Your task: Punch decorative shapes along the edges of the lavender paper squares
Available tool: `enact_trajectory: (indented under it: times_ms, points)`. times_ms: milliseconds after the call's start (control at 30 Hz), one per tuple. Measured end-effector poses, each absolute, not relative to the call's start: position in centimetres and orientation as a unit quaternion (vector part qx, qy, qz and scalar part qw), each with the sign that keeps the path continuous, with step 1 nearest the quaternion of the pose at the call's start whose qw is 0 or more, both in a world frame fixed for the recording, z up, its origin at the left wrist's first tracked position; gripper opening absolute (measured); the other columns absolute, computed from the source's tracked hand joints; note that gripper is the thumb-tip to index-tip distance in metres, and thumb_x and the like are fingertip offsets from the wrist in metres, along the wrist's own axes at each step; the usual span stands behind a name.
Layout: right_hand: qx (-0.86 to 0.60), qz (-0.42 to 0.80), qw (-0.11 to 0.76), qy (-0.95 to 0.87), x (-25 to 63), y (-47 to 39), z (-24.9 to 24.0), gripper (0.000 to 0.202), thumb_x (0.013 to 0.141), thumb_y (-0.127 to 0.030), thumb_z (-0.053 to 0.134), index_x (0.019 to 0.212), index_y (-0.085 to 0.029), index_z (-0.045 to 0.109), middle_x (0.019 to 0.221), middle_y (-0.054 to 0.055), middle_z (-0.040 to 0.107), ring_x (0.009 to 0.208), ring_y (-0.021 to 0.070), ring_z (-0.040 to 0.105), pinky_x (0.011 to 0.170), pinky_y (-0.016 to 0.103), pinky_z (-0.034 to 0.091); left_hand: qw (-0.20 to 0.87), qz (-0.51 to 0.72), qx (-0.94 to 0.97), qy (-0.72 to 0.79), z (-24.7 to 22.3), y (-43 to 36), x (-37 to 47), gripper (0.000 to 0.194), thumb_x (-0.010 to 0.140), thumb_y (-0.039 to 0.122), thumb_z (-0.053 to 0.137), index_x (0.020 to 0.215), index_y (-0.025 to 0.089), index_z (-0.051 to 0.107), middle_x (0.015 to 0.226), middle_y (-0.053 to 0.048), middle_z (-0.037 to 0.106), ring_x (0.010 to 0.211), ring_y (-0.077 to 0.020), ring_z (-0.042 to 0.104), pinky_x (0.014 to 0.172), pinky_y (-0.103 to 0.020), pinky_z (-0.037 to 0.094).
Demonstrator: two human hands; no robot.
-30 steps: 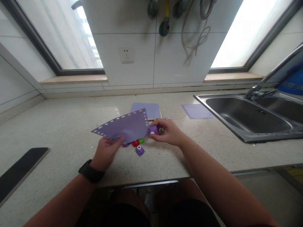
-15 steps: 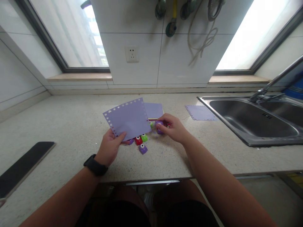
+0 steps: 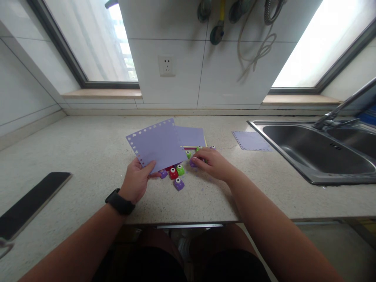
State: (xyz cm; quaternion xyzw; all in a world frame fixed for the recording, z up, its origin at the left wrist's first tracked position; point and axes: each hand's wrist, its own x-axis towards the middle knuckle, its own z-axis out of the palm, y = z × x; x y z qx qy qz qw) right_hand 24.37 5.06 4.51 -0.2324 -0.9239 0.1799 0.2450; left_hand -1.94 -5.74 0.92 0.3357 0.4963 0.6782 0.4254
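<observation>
My left hand (image 3: 137,178) pinches the lower left corner of a purple paper sheet (image 3: 158,145), thumb on top. Small cut-out shapes line its top and left edges and, more faintly, the right one. Right of the sheet, my right hand (image 3: 214,163) has its fingers closed round a purple craft punch (image 3: 193,161), partly covered by them. In front of the sheet lie a red craft punch (image 3: 173,173), a green craft punch (image 3: 180,169) and another purple punch (image 3: 178,184). More punches are partly hidden by the sheet and my right hand.
Behind the held sheet lies a stack of coloured paper (image 3: 192,136). Another punched purple sheet (image 3: 251,140) rests beside the steel sink (image 3: 308,182). A dark flat slab (image 3: 32,201) lies on the counter at left. Pipes and a socket (image 3: 167,66) are on the wall.
My right hand has lowered the purple punch slightly towards the counter and left, and its fingers now cover more of it. The held sheet has barely moved; the camera view has shifted a little.
</observation>
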Motion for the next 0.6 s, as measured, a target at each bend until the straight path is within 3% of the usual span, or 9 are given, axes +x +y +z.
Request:
enact_trajectory:
  times_ms: [600]
  points:
    - [-0.292,0.114,0.191,-0.93,24.13,5.06,3.68,0.029,0.099,-0.041,0.065,0.08,-0.022,0.075,0.085,0.004,0.064,0.093,0.0234,0.055,0.088,0.04,0.034,0.418,0.679,0.348,0.494,0.61,-5.68,-2.19,0.049,0.076,0.025,0.087,0.121,0.016,0.07,0.117,-0.008,0.075,0.085,-0.0194,0.074,0.054,-0.026,0.066]
